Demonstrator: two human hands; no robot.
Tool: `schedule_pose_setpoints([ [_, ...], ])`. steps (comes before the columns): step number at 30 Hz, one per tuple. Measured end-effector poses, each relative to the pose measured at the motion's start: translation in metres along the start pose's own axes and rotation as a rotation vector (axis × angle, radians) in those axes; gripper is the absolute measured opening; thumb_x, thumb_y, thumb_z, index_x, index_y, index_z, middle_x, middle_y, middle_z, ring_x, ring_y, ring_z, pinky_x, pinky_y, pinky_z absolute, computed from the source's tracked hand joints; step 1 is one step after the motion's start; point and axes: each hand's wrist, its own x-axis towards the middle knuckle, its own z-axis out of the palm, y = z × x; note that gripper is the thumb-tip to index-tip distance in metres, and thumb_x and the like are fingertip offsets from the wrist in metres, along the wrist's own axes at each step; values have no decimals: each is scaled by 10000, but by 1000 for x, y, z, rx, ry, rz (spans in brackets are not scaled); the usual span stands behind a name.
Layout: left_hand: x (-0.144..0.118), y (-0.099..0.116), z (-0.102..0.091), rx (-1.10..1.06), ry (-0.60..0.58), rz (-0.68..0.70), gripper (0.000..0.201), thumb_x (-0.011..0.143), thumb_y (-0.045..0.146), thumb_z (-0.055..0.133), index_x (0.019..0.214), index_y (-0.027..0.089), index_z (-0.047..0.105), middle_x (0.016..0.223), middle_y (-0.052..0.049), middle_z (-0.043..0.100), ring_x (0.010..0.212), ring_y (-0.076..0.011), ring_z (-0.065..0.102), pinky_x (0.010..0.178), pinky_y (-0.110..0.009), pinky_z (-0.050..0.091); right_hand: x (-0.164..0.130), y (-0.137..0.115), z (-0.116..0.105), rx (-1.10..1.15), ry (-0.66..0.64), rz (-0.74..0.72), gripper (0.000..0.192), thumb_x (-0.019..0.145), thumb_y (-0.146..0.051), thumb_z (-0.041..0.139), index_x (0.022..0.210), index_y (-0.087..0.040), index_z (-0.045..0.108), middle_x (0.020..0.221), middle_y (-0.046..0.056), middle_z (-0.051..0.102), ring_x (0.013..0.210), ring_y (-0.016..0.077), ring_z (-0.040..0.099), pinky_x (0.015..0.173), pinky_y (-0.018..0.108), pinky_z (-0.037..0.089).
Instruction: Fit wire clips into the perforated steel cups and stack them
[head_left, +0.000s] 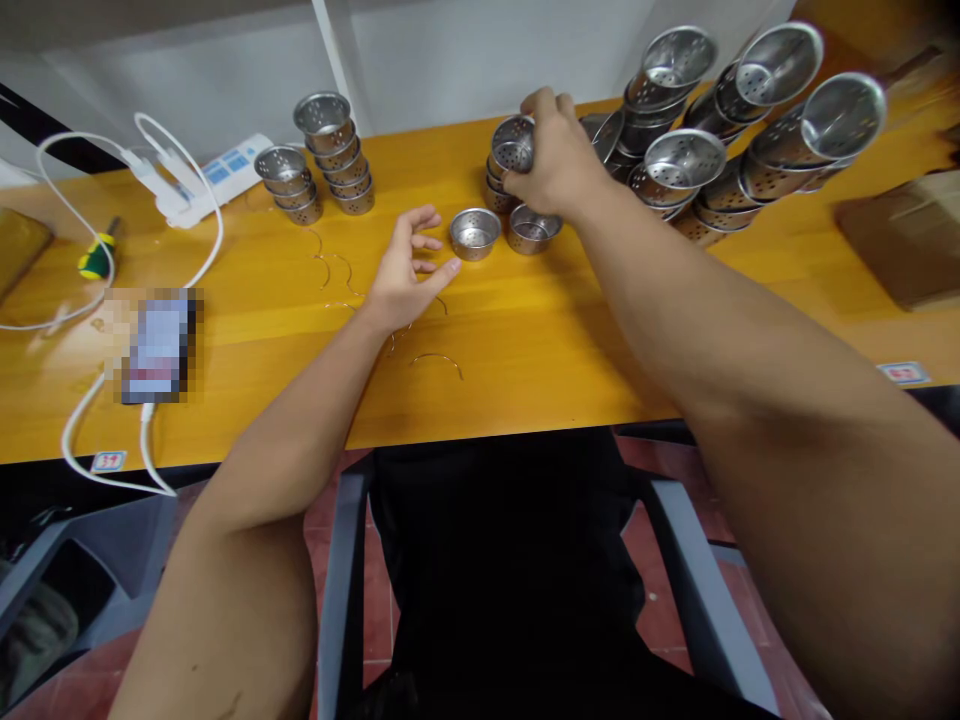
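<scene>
Centrally in the head view, the left hand [405,272] hovers over the tabletop [547,345], its fingers parted and loosely bent, holding nothing. Just beyond its thumb and fingertips stands a single perforated metal cup [475,236], upright, around the middle of the tabletop and nearer its back edge. Another loose cup [534,232] stands just right of that one, partly below the right hand [564,165]. That hand grips the top cup [511,150] of a short stack near the back edge, thumb at the front and fingers bent over the far side.

Farther right, several taller stacks of cups [795,165] lean outward, mouths up, toward the tabletop's back right corner. Left of the left hand, two upright stacks, a shorter one [300,205] and a taller one [349,175], stand near the back edge. Thin curved wires [437,357] lie scattered between these and the near edge. Toward the left end are a white power strip [232,168], a blurred-out phone [157,345] with a white cable [67,430], and a green-and-yellow screwdriver [96,260].
</scene>
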Motion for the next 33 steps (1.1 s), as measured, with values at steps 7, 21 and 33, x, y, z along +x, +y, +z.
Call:
schedule_pose_setpoints([
  [7, 2, -9, -3, -7, 16, -20, 777, 994, 388, 972, 1705, 379, 658, 1738, -144, 770, 1333, -280, 804, 1012, -432, 742, -66, -88, -21, -17, -81, -322, 297, 1190, -502, 888, 1378, -290, 801, 1493, 207, 781, 1295, 388, 718, 1253, 588, 633],
  [21, 6, -21, -16, 56, -54, 69, 883, 997, 601, 1061, 1724, 314, 649, 1785, -198, 739, 1463, -368, 844, 1134, -499, 781, -123, -127, 8, 33, -307, -273, 143, 1206, -295, 731, 1325, -276, 807, 1446, 192, 823, 1320, 452, 815, 1219, 692, 680],
  [33, 16, -5, -34, 88, 153, 90, 974, 973, 1049, 932, 1537, 288, 704, 1480, -152, 847, 1512, -397, 844, 1410, -630, 674, -135, -146, -2, 83, -477, -468, 501, 1158, -175, 652, 1599, -295, 855, 1587, 158, 848, 1457, 438, 782, 1337, 695, 636],
])
